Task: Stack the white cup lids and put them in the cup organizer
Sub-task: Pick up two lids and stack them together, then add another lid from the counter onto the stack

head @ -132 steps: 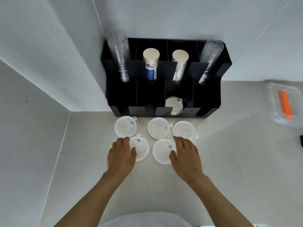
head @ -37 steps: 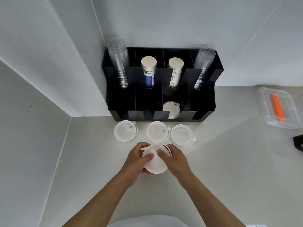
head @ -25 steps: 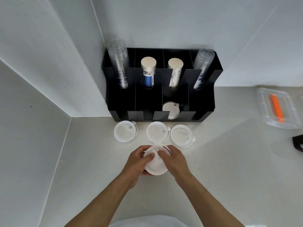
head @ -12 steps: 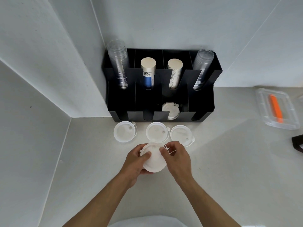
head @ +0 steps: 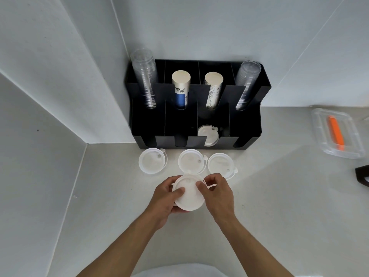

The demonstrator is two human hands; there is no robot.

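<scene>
Both hands hold a small stack of white cup lids (head: 189, 194) just above the counter. My left hand (head: 163, 198) cups it from the left and below, thumb on top. My right hand (head: 217, 193) pinches its right rim. Three more white lids lie flat in a row beyond: a left lid (head: 152, 163), a middle lid (head: 191, 161) and a right lid (head: 220, 163). The black cup organizer (head: 179, 124) stands in the corner, with lids (head: 207, 134) in its third front slot.
The organizer's back slots hold clear cup stacks (head: 145, 76) and two paper cup stacks (head: 180, 86). A clear container (head: 339, 134) with an orange item sits at the right. A dark object (head: 362, 177) shows at the right edge. Walls close in on the left.
Two lids that lay near my hands have been lifted and brought together into one stack. Over the last second my fingers have shifted slightly around its rim.
</scene>
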